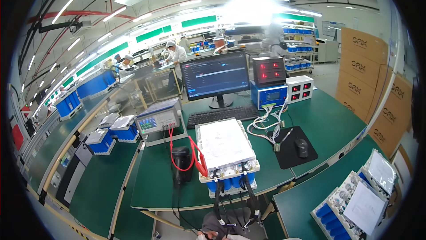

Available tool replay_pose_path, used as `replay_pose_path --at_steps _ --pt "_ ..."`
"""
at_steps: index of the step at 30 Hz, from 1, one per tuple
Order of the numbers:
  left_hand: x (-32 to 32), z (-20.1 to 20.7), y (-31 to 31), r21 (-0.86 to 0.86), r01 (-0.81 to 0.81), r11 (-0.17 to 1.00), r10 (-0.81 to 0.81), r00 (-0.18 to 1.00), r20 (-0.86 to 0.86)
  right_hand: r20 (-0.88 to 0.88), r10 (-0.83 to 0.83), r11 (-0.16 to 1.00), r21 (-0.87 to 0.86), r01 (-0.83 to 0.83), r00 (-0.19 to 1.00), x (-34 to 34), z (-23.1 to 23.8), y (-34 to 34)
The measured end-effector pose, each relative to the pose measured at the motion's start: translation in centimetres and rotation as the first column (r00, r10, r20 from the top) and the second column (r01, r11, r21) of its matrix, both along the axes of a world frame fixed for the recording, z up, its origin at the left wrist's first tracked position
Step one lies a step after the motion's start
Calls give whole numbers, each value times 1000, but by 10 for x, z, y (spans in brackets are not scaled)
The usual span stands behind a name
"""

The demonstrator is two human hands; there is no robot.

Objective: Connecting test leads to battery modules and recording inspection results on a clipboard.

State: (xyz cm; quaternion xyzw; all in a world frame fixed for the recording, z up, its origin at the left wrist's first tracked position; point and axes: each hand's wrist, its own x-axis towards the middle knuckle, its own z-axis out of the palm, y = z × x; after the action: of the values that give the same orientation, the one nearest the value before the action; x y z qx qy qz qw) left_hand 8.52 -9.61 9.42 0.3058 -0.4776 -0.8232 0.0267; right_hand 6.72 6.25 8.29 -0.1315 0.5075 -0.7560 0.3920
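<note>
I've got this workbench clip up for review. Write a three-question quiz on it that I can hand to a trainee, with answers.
1. Multiple choice: what lies on top of the blue-and-white pack in front of the monitor?
A) a keyboard
B) a white sheet
C) a cardboard box
2. True or false: the mouse sits directly on the green tabletop, with no mat under it.
3. Short answer: from which side of the pack do the black cables hang?

Key:
1. B.
2. False; the mouse rests on a black mat.
3. The near side, facing the person.
</note>
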Motion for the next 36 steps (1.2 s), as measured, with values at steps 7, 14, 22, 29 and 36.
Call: replay_pose_path --at_steps 7,14,22,29,36 --pt "-8 17 -53 -189 -121 975 99 988 -119 44 -63 995 84 59 997 -2 -4 2" --pt "-11 -58 -122 -504 -121 855 65 990 -127 -73 280 907 348 -238 957 -10 -7 6" --pt "21 -21 -57 -752 148 642 -161 985 57 -360 222 877 480 -23 906 -12 -16 4" --pt "-8 10 6 -656 555 512 -630 762 152 -587 52 950 278 141 808 -12 -23 0" --pt "-16 5 -2 -434 272 859 -326 944 -53 -318 4 947 307 99 948 -18 -4 7"
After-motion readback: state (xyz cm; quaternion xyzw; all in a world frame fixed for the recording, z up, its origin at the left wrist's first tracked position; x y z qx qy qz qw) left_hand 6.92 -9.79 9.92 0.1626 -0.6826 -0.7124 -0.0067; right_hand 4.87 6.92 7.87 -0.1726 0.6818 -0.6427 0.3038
